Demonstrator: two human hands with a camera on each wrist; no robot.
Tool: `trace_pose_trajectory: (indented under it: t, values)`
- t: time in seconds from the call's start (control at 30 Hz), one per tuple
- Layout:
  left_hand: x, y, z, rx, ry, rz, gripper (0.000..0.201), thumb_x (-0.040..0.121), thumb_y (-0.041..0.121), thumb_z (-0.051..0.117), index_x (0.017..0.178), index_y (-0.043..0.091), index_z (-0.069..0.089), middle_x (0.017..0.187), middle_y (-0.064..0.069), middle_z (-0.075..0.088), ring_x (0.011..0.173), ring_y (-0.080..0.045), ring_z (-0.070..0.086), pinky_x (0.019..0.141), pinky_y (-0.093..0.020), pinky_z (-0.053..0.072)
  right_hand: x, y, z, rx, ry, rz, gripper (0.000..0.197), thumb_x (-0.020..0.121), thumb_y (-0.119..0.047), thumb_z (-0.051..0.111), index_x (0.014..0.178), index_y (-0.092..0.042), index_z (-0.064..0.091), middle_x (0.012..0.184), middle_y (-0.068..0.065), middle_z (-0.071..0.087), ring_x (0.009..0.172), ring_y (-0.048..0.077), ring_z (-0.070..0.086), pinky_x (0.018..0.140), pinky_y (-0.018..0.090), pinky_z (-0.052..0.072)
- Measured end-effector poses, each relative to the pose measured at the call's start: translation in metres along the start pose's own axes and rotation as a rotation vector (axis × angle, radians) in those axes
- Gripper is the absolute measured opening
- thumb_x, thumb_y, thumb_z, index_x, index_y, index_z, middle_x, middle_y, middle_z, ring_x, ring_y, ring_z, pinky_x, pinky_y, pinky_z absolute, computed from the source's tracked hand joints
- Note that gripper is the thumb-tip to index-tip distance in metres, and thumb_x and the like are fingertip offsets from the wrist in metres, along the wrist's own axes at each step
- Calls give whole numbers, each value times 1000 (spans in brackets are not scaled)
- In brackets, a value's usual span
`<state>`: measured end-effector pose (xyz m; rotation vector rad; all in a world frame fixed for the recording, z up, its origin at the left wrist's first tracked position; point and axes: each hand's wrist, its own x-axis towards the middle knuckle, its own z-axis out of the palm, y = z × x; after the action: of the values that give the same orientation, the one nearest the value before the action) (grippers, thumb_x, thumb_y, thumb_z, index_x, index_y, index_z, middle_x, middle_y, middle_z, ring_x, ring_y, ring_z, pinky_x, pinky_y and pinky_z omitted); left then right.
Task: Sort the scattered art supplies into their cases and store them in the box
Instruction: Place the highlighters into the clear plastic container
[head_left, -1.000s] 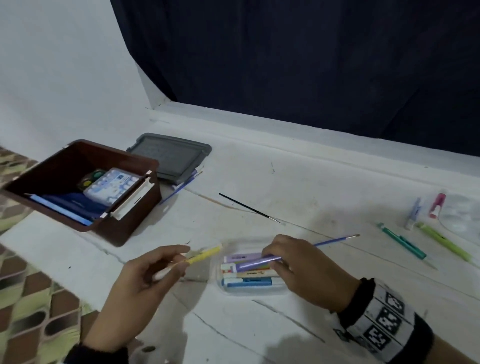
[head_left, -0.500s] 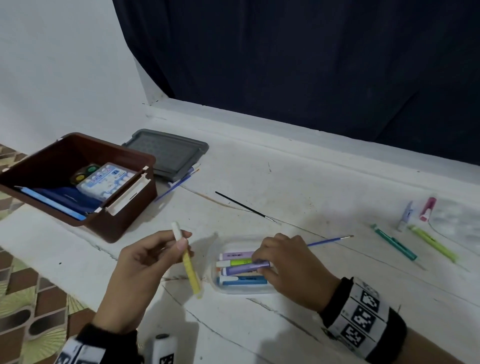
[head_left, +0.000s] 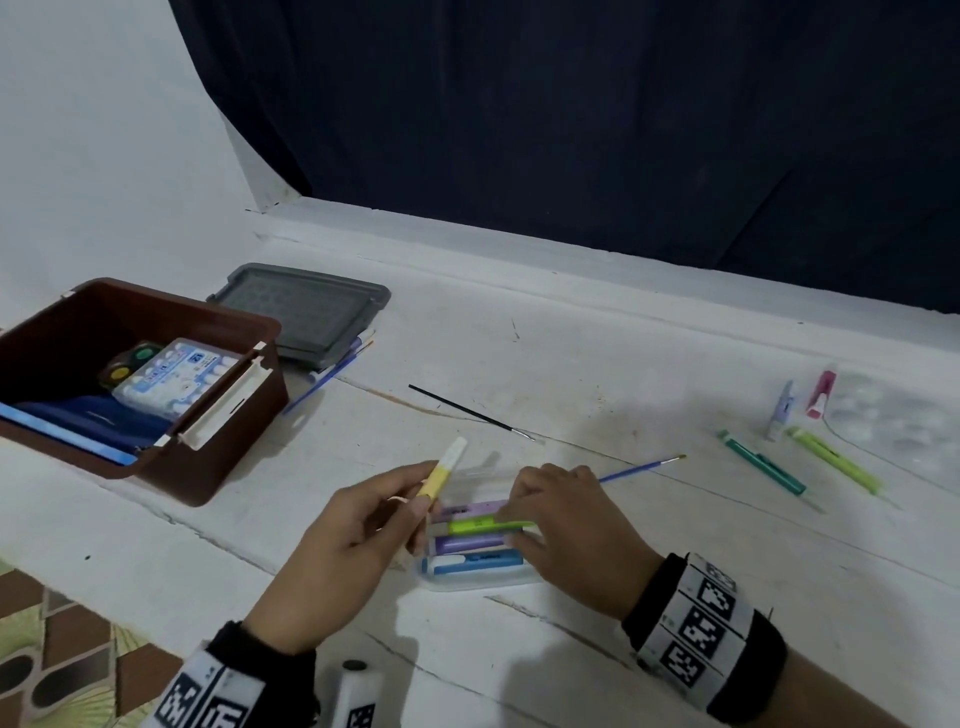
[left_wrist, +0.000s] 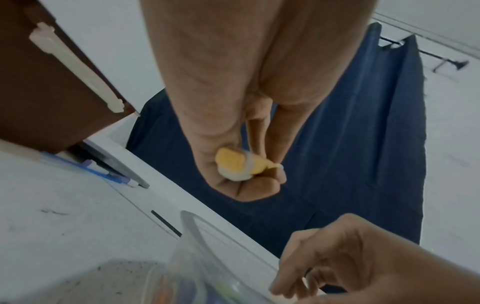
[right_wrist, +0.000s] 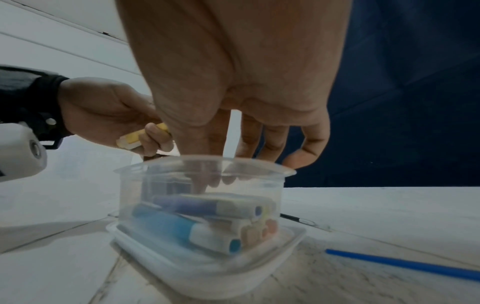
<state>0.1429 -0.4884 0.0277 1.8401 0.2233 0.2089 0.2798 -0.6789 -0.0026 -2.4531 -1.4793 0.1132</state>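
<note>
A clear plastic case (head_left: 467, 584) (right_wrist: 202, 263) sits on the white table and holds several markers, among them purple, green and blue ones. My left hand (head_left: 415, 499) (left_wrist: 249, 174) pinches a yellow marker (head_left: 441, 475) (left_wrist: 236, 164) (right_wrist: 132, 139) with a white cap, held tilted just left of the case. My right hand (head_left: 511, 525) (right_wrist: 221, 164) reaches into the case with fairly straight fingers. Its fingertips rest on the green marker (head_left: 478, 526). The brown storage box (head_left: 218, 467) stands open at the left with a paint set and blue cases inside.
A grey lid (head_left: 306, 312) lies behind the box on blue brushes (head_left: 327, 376). A black brush (head_left: 467, 412) and a blue brush (head_left: 639, 469) lie beyond the case. At the right are a teal pen (head_left: 761, 462), a green pen (head_left: 836, 460), two small tubes (head_left: 779, 410) and clear plastic (head_left: 898, 415).
My left hand turned the yellow marker from pointing down to cap up and brought it closer to the case. My right hand laid the purple marker in the case and now touches the green one.
</note>
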Motion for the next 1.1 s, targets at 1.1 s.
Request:
trace_pose_trajectory:
  t: [1.1]
  values:
    - [19,10,29,-32,139,199,27,97,33,59,121,29,71,85,-2,60,71,-12,61,68,-21,49,-14,41,1,728,-19,519,17,95,-27,55,91,-22,70,86,-1,72,80,14,67,76,32,55]
